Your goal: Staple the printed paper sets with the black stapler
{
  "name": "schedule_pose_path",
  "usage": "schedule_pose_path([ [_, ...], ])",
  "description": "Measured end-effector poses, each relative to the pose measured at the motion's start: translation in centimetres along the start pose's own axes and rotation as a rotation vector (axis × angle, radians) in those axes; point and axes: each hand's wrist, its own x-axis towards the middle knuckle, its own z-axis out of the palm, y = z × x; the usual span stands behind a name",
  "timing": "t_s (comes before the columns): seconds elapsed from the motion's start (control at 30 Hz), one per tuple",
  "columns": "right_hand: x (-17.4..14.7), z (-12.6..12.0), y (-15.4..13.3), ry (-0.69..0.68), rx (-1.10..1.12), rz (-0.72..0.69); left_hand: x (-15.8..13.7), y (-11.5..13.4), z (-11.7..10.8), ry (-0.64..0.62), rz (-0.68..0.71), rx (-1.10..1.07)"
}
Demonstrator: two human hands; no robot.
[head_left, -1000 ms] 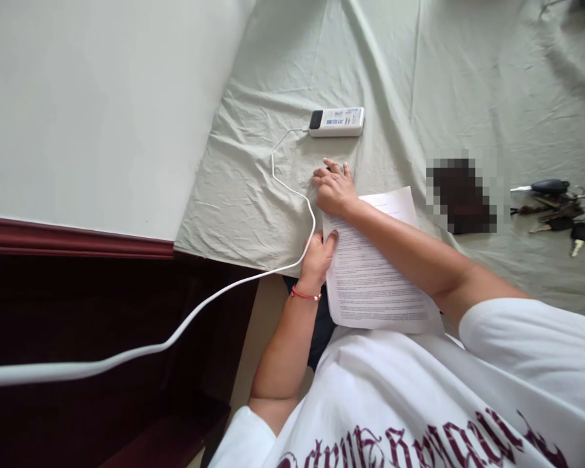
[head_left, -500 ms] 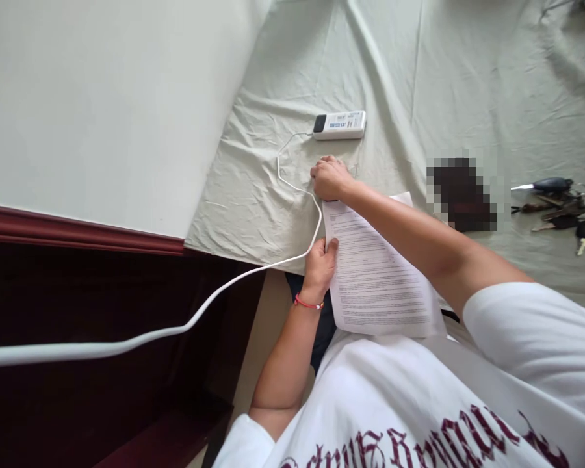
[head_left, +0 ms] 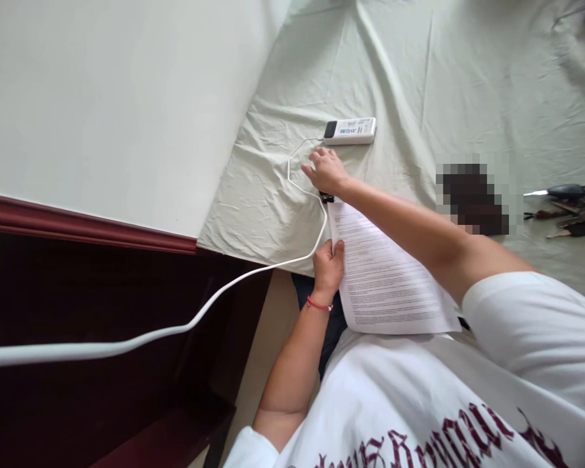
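Observation:
My left hand [head_left: 328, 268] is closed on the left edge of a printed sheet of paper [head_left: 390, 279], thumb on top. The paper slopes from the table edge down toward my lap, covered in lines of small text. Above its upper left corner, my right hand [head_left: 324, 170] has its fingers apart and the thumb stretched out, with nothing seen in it. Just below that palm a small black object [head_left: 327, 197], perhaps a clip, sits at the paper's corner, partly hidden by the hand. My right forearm crosses over the paper's upper right part.
A white power bank [head_left: 351, 131] lies beyond my right hand, its white cable [head_left: 253, 276] running past the paper and off to the left. To the right are a blurred dark item [head_left: 475, 198] and a bunch of keys [head_left: 568, 201]. Wrinkled pale cloth [head_left: 400, 71] covers the table.
My right hand has lifted and opened its fingers, uncovering the small black object at the paper's corner. My left hand keeps its hold; the whole view has shifted slightly.

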Motion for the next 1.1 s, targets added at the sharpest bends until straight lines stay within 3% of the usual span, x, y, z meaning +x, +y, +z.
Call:
schedule_pose_path([
  [0.1,-3.2,-3.2,-0.1,0.118,0.011,-0.030,-0.1,0.1,-0.2,0.011,0.014,0.024],
  [0.23,-9.4,-6.6,1.7,0.097,0.044,-0.006,-0.4,0.1,-0.1,0.029,-0.008,0.012],
  [0.33,-13.7,-7.1,4.1,0.097,0.064,0.054,-0.6,-0.3,-0.2,0.066,-0.041,-0.080],
  [0.5,-18.8,-5.6,7.7,0.134,0.141,0.246,-1.4,-1.2,-0.6,0.088,-0.090,-0.307],
  [0.7,-20.0,-5.4,8.4,0.101,0.538,0.459,-1.2,-0.4,-0.9,0.158,-0.200,-0.582],
  [0.77,-19.7,-5.8,8.3,-0.023,0.728,0.518,-0.8,-0.1,-0.9,0.174,-0.237,-0.630],
  [0.87,-19.5,-6.2,8.4,-0.313,0.970,0.553,-1.0,0.2,-1.1,0.165,-0.289,-0.665],
  [0.93,-19.6,-6.3,8.6,-0.429,1.013,0.575,-1.8,0.1,-1.6,0.154,-0.316,-0.666],
  [1.1,-19.5,-5.9,8.6,-0.471,0.935,0.516,-4.3,-0.5,-3.1,0.148,-0.394,-0.655],
])
